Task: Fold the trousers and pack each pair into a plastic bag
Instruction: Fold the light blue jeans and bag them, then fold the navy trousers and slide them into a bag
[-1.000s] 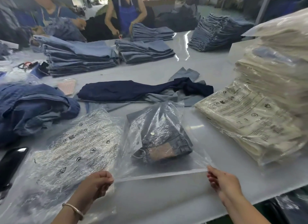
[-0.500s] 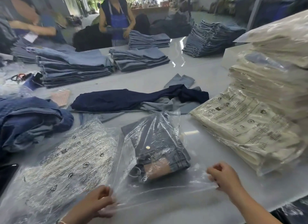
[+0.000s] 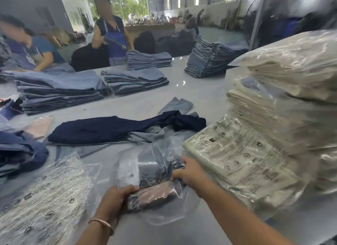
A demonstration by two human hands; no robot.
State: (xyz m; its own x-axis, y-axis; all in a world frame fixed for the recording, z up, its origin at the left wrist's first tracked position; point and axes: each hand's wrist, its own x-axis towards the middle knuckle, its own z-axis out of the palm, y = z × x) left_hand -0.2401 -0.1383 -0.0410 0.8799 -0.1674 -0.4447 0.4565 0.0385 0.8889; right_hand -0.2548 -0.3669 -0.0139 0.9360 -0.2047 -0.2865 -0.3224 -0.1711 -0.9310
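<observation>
Both hands have left the bag's open edge, which they were pulling taut 1 second ago, and now clamp the bagged trousers (image 3: 155, 177) themselves. My left hand (image 3: 116, 199) curls round the near corner by the waistband label; my right hand (image 3: 189, 171) grips the right side through the plastic. Sealing looks finished, so this pair seems ready to join the stack of packed bags (image 3: 255, 162) just right of it. Between both hands, the bundle sits low on the table (image 3: 200, 91).
</observation>
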